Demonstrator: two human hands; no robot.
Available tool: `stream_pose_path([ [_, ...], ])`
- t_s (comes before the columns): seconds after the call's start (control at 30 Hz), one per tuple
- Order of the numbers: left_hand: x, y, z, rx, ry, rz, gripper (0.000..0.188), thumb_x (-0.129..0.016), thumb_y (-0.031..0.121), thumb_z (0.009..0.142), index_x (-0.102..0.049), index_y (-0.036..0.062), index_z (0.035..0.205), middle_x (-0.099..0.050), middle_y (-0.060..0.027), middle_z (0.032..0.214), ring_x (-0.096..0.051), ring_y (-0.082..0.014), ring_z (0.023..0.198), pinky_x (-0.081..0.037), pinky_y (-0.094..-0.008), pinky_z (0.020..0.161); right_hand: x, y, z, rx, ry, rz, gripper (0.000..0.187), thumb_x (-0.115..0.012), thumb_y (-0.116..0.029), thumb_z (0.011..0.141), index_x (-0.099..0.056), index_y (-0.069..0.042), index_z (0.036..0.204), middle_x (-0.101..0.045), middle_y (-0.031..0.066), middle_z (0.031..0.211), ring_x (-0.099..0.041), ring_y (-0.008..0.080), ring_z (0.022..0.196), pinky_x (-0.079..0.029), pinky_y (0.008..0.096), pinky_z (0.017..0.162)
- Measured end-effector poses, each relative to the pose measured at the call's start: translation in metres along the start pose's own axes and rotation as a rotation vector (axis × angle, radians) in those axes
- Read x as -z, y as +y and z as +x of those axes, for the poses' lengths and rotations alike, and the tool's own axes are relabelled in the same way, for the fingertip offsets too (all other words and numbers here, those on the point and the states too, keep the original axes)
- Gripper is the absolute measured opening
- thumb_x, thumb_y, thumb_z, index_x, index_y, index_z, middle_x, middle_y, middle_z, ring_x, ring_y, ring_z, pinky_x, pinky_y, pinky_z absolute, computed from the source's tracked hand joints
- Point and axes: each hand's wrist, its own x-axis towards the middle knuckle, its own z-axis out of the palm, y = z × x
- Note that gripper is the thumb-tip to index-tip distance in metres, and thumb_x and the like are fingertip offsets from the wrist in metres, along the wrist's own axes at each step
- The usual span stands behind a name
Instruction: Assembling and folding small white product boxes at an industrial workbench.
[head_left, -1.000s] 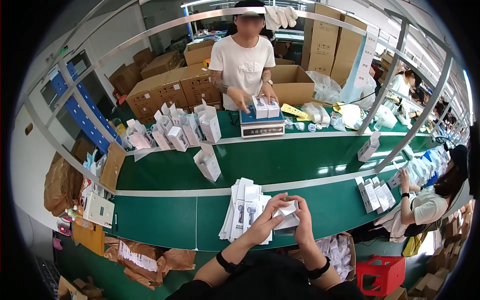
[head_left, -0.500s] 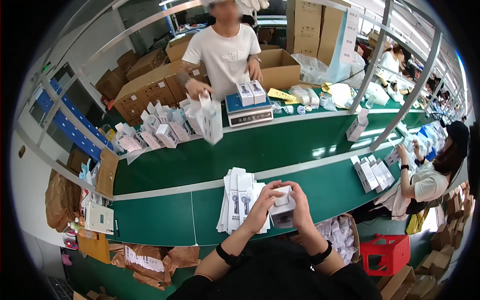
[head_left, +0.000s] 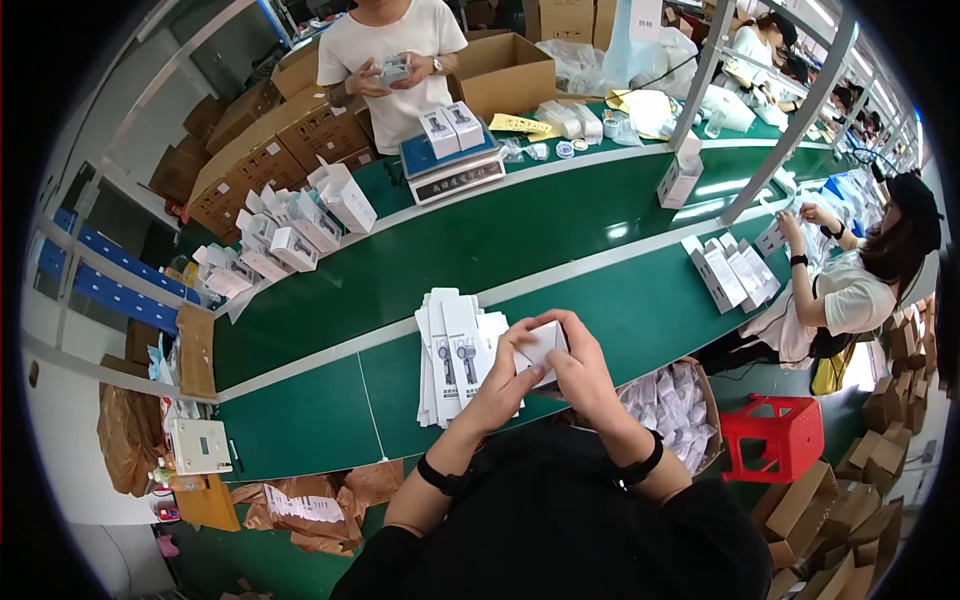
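Note:
Both my hands hold a small white box over the near edge of the green bench. My left hand grips its left side, with the thumb on the near side. The fingers of my right hand curl round its far right side, thumb bent against the front. The box's lower part is hidden by my hands. Just left of my left hand lies a pile of flat white printed cartons, fanned slightly over one another.
Across the bench, a person in a white shirt handles a small object behind a scale bearing two white boxes. Open boxes line the far left. Another person works at right, near a red stool and a carton of wrapped items.
My thumbs have moved down onto the near side of the box. The person opposite has set a white box among the row at left and now holds a small object. The view has shifted.

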Motion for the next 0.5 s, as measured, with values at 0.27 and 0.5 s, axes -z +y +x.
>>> stream_pose_path([
  [0.27,-0.014,0.002,0.008,-0.077,0.002,0.435,0.111,-0.092,0.012,0.076,-0.024,0.0033,0.164,-0.045,-0.0209,0.155,-0.050,-0.0338,0.143,-0.045,-0.0438,0.115,0.014,0.011,0.001,0.058,0.089,0.158,0.046,-0.050,-0.004,0.084,-0.054,0.002,0.129,-0.062,0.0145,0.117,-0.062,0.0243,0.108,-0.048,0.0352,0.099],
  [0.5,-0.032,0.000,0.029,-0.416,0.013,0.733,0.110,-0.096,0.014,0.070,-0.036,0.0123,0.163,-0.053,-0.0213,0.151,-0.059,-0.0389,0.134,-0.054,-0.0443,0.106,0.039,0.011,0.005,0.126,0.082,0.136,0.046,-0.050,-0.010,0.084,-0.056,0.002,0.128,-0.060,0.0238,0.121,-0.059,0.0399,0.110,-0.047,0.0476,0.101],
])
